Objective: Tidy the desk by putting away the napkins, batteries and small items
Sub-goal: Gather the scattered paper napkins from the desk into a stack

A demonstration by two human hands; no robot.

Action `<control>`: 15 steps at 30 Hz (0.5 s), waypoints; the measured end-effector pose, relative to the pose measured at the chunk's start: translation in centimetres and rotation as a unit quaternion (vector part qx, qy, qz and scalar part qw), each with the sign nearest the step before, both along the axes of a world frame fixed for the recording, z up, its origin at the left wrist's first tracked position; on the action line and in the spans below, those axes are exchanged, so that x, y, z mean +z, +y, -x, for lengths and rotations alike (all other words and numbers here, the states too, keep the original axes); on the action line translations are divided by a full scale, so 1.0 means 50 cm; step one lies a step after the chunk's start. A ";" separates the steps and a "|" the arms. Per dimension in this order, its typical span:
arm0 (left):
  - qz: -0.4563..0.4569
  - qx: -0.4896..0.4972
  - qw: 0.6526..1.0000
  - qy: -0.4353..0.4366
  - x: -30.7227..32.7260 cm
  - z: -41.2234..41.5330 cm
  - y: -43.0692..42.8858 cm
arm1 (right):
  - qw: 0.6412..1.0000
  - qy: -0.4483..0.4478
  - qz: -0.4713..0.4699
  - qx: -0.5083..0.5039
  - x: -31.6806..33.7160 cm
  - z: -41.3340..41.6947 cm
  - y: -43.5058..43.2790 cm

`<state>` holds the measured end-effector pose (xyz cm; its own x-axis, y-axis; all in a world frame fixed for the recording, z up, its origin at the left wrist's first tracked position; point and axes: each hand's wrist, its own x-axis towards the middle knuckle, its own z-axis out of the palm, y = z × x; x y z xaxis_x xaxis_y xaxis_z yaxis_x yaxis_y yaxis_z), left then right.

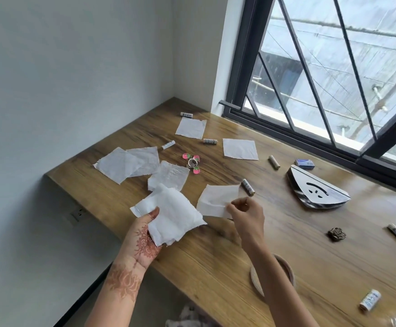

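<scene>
Over desk (216, 256): white napkins (173, 215), crumpled, perhaps stacked.

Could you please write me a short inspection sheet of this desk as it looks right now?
Surface: wooden desk, dry.
Job's things: loose napkins; scattered batteries; pink keyring.
Clutter: metal napkin holder, blue box, round woven dish.
Hands: left hand grips a napkin stack; right hand pinches one napkin.
Cables: nothing seen.
Surroundings: barred window, wall socket.
</scene>
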<state>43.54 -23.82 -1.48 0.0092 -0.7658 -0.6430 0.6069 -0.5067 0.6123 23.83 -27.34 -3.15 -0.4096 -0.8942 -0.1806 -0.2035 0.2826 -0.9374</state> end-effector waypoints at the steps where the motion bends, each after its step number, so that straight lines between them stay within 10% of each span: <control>1: 0.003 0.004 1.000 -0.015 -0.001 0.001 0.002 | 0.999 -0.047 0.008 -0.014 0.007 -0.001 -0.005; 9: 0.008 -0.006 1.000 0.002 0.024 0.016 0.011 | 0.981 -0.158 0.108 0.025 0.059 -0.015 -0.028; 12: 0.040 -0.026 0.997 0.054 0.018 0.014 0.015 | 0.969 0.042 0.238 0.056 0.092 -0.041 -0.012; 15: 0.050 -0.021 0.998 0.039 0.015 0.014 0.015 | 0.840 0.291 0.429 0.162 0.117 -0.060 0.011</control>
<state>42.84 -23.06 -0.74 -0.0704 -0.8245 -0.5615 0.6345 -0.4713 0.6126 26.86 -26.81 2.69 0.0842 -0.6748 0.7332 -0.6332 -0.6044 -0.4835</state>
